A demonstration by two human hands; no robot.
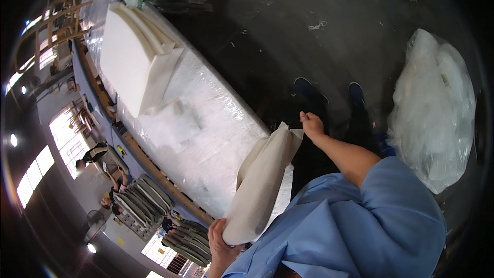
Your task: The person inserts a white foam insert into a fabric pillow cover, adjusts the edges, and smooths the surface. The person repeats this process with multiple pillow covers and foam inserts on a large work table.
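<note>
Foam pad (pixel 260 185) held up at both ends.
Left hand (pixel 222 244) fingers wrapped round lower end — right hand (pixel 312 125) fingers pinching top corner, above plastic-covered counter (pixel 206 118).

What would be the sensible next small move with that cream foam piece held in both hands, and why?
Probably lowering it flat onto the plastic-covered table. The foam piece hangs in the air at the table's edge, gripped at one end by the left hand and at the other by the right hand, and a stack of similar foam pieces already lies on that table.
</note>
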